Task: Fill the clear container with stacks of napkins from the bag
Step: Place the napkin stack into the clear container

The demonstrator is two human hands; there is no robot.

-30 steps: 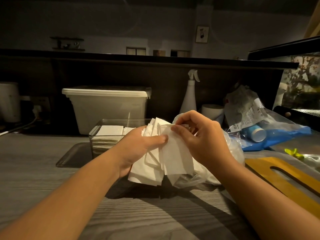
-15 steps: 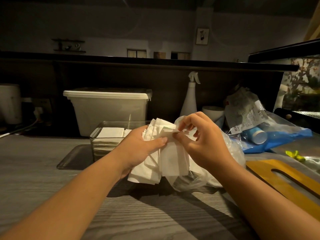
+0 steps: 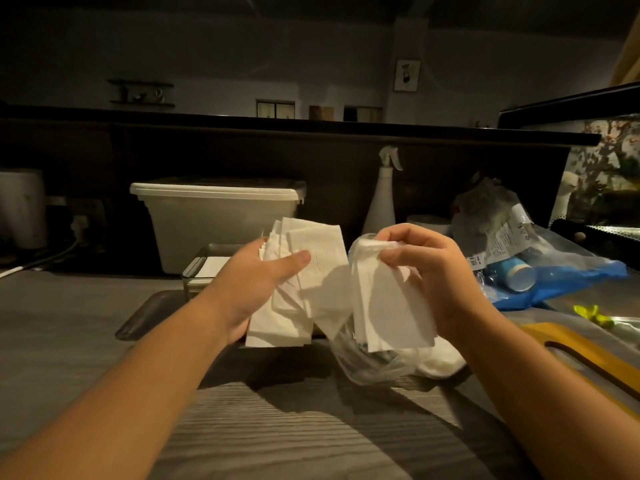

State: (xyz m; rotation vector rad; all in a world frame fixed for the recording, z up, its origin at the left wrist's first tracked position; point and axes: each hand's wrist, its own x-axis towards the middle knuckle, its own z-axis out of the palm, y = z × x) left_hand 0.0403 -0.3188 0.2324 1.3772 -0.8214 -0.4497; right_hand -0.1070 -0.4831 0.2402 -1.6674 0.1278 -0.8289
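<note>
My left hand (image 3: 263, 275) grips a loose stack of white napkins (image 3: 311, 251) above the counter, thumb pressed on the front sheet. To its right, my right hand (image 3: 436, 268) pinches the top of a clear plastic bag (image 3: 367, 362) with more napkins (image 3: 394, 306) inside, lifted off the surface. The clear container (image 3: 194, 268) stands behind my left hand on a dark tray, with white napkins lying in it; most of it is hidden by my hand.
A white lidded bin (image 3: 218, 216) and a white spray bottle (image 3: 384, 199) stand at the back. A blue bag with bottles (image 3: 540, 275) lies at right, beside a yellow board (image 3: 585, 358). A grey tray (image 3: 145, 317) sits under the container.
My hands have drawn apart. The left one lifted the napkin stack up and left, while the right one moved right, now holding the bag's top with napkins in it.
</note>
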